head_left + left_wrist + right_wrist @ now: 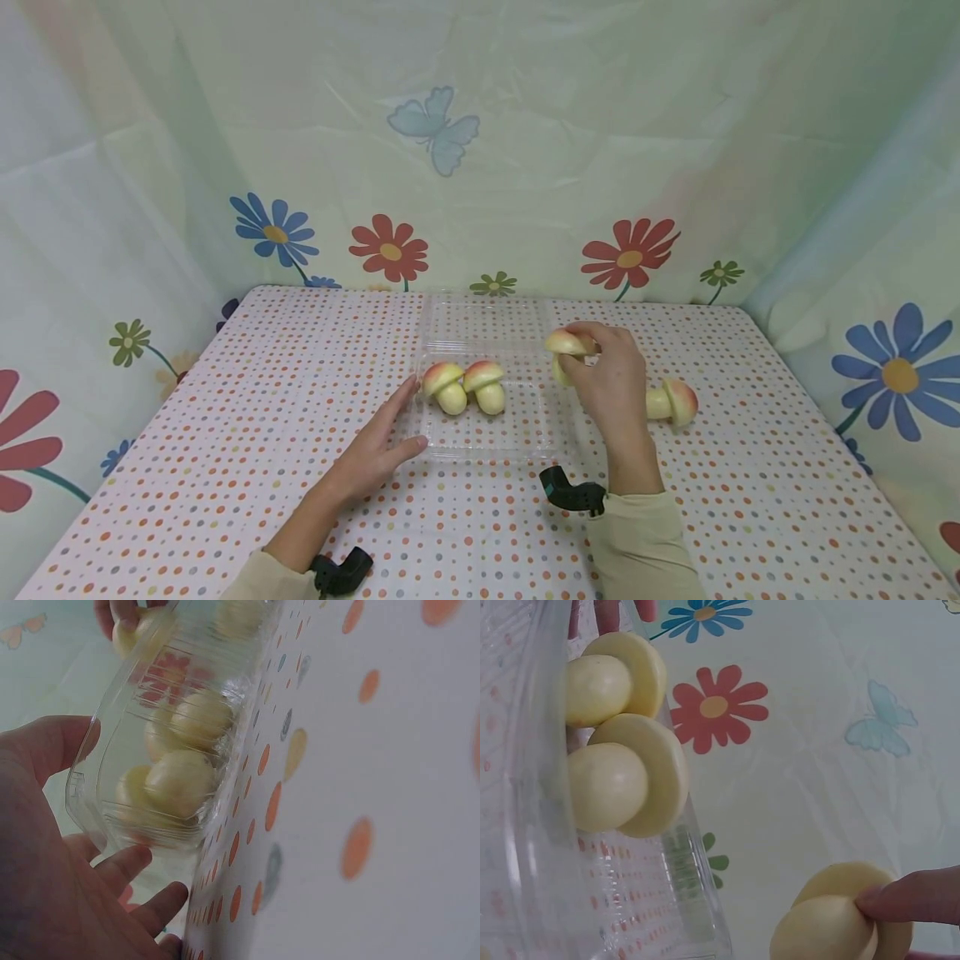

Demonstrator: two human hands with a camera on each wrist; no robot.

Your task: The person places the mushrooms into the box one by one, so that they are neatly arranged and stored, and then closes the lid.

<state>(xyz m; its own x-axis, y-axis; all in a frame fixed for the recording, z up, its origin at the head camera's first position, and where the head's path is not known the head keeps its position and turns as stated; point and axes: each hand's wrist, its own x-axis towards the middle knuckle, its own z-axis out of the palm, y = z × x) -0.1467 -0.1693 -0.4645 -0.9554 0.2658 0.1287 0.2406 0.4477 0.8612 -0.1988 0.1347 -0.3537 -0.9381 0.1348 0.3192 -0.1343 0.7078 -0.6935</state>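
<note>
Two toy mushrooms with red-and-yellow caps, one on the left (447,390) and one beside it (486,388), lie in the left half of a clear plastic clamshell box (525,425). At the box's left side rests my left hand (378,442), thumb and fingers spread along the rim. My right hand (611,379) pinches a third mushroom (562,343) by its cap, just beyond the box's right edge. In the right wrist view this held mushroom (829,926) shows its pale stem, a fingertip on the cap.
Another mushroom (675,402) lies on its side on the dotted tablecloth (750,483), right of my right hand. The box's lid (486,321) is folded back toward the flowered curtain (525,167). Black wrist devices sit on both wrists.
</note>
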